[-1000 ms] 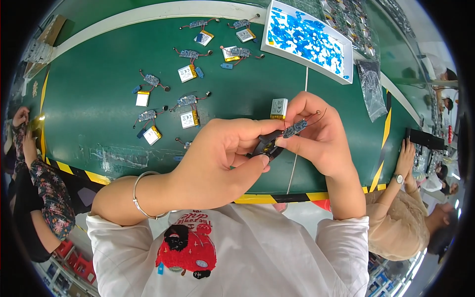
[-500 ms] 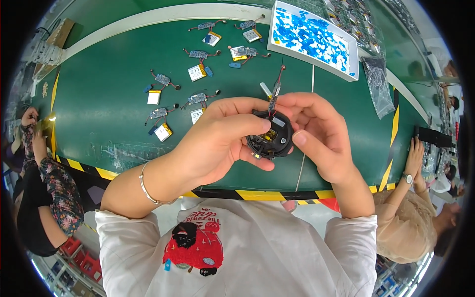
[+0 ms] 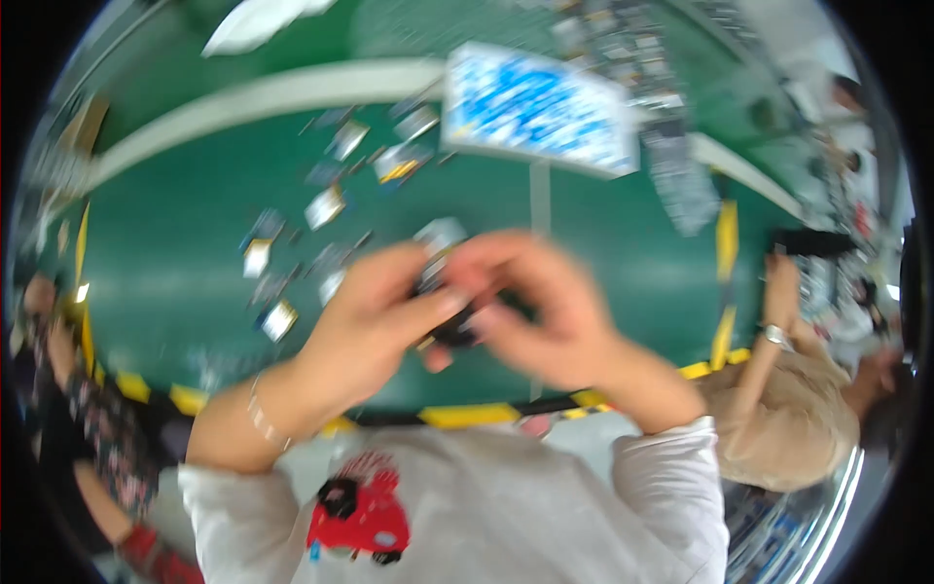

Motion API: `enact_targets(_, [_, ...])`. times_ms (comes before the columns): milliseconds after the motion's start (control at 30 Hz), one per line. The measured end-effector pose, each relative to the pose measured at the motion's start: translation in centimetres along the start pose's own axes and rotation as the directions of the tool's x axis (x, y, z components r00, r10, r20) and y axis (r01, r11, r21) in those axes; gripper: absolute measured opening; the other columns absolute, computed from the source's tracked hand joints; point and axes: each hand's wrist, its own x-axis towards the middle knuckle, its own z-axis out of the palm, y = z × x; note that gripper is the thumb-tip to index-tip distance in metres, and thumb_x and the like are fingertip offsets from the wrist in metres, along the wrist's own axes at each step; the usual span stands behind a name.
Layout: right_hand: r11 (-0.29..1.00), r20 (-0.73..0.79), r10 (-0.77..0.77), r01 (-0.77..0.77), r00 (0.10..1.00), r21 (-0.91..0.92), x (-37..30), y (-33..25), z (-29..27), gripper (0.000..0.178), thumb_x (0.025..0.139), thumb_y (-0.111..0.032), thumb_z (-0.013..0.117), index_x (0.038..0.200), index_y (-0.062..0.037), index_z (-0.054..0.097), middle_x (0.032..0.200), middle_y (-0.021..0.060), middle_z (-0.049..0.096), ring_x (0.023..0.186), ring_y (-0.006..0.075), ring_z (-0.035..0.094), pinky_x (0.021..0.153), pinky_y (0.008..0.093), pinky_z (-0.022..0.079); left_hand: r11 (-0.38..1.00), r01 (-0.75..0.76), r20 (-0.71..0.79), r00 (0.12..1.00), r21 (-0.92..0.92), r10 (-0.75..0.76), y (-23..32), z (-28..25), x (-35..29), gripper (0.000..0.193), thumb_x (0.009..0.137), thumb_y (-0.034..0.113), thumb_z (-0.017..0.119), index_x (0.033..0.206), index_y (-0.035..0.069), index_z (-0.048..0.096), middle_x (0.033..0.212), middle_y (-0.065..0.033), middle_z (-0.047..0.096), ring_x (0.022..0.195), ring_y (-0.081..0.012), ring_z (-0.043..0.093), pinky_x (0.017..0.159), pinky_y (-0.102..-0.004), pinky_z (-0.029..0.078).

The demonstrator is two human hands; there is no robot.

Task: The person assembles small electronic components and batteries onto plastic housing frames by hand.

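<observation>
My left hand (image 3: 384,307) is closed round a round black housing (image 3: 455,333), thumb across its upper face. Motion blurs both hands, and most of the housing is hidden behind the fingers. My right hand (image 3: 540,302) comes in from the other side, with index finger and thumb bent in against the housing's top; what they pinch there is smeared. Just beyond the fingertips shows a pale silvery piece (image 3: 443,232). Left of my hands, several small circuit boards with wires and flat silver batteries (image 3: 326,206) lie on the green table mat (image 3: 175,302).
A white box (image 3: 613,173) of small blue pieces stands at the back, with a clear plastic bag (image 3: 684,185) to its right. Yellow-black tape (image 3: 467,417) lines the near table edge. A person's forearms (image 3: 776,302) are at right, another person's hand (image 3: 41,294) at far left.
The whole view has shifted and blurred, so table things sit further left and lower. My right fingers have closed in over the housing's top, covering more of it.
</observation>
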Motion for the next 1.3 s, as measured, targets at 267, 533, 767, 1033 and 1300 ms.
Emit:
enact_targets(267, [0.949, -0.031, -0.22, 0.206, 0.975, -0.237, -0.5, 0.1, 0.7, 0.038, 0.078, -0.007, 0.064, 0.113, -0.0035, 0.051, 0.099, 0.0113, 0.051, 0.091, 0.0277, 0.052, 0.075, 0.0353, 0.045, 0.941, -0.062, 0.006, 0.998, 0.334, 0.063, -1.0, 0.6, -1.4, 0.012, 0.086, 0.0, 0.053, 0.097, -0.001, 0.056, 0.085, -0.0094, 0.063, 0.069, -0.0128, 0.062, 0.046, -0.0199, 0.047])
enact_targets(533, [0.887, -0.009, -0.354, 0.333, 0.935, -0.321, 0.0, -0.2, -1.5, 0.009, 0.076, -0.007, 0.065, 0.083, -0.0058, 0.06, 0.099, 0.0086, 0.052, 0.095, 0.0244, 0.051, 0.081, 0.0347, 0.041, 0.966, -0.034, 0.098, 0.995, 0.255, 0.01, -0.9, 1.5, -0.4, 0.031, 0.088, 0.004, 0.053, 0.117, -0.002, 0.047, 0.098, -0.0102, 0.061, 0.082, -0.0154, 0.063, 0.058, -0.0229, 0.052])
enact_targets(767, [0.991, -0.436, -0.112, 0.133, 0.893, 0.018, 0.1, -0.9, -11.3, 0.007, 0.083, -0.006, 0.062, 0.088, -0.0027, 0.06, 0.093, 0.0035, 0.062, 0.086, 0.0122, 0.058, 0.078, 0.0298, 0.047, 0.793, -0.276, 0.043, 0.952, 0.543, 0.302, 0.5, 0.1, 0.0, 0.027, 0.087, 0.007, 0.054, 0.113, -0.001, 0.053, 0.098, -0.0102, 0.063, 0.083, -0.0138, 0.061, 0.068, -0.0237, 0.048])
enact_targets(1033, [0.802, -0.954, -0.27, -0.519, 0.129, -0.297, -7.7, 3.4, -27.3, 0.018, 0.072, -0.017, 0.067, 0.077, -0.0009, 0.06, 0.062, 0.003, 0.058, 0.056, 0.0121, 0.053, 0.056, 0.0268, 0.042, 0.288, -0.237, -0.012, 0.754, 0.928, 0.657, 4.1, -4.2, 0.9, 0.015, 0.085, 0.003, 0.054, 0.098, -0.002, 0.06, 0.094, -0.0062, 0.062, 0.086, -0.0122, 0.056, 0.076, -0.0262, 0.044])
enact_targets(1300, [0.448, -0.903, -0.419, -0.886, -0.092, -0.118, -8.5, 2.5, -26.4, 0.024, 0.072, -0.021, 0.064, 0.091, -0.0068, 0.063, 0.105, 0.0129, 0.056, 0.105, 0.0309, 0.05, 0.086, 0.0468, 0.04, 0.139, -0.049, -0.083, 0.598, 0.989, 0.797, 6.9, -11.1, 1.9, 0.012, 0.084, 0.008, 0.058, 0.09, -0.003, 0.06, 0.073, -0.0087, 0.062, 0.067, -0.0142, 0.056, 0.062, -0.0281, 0.044])
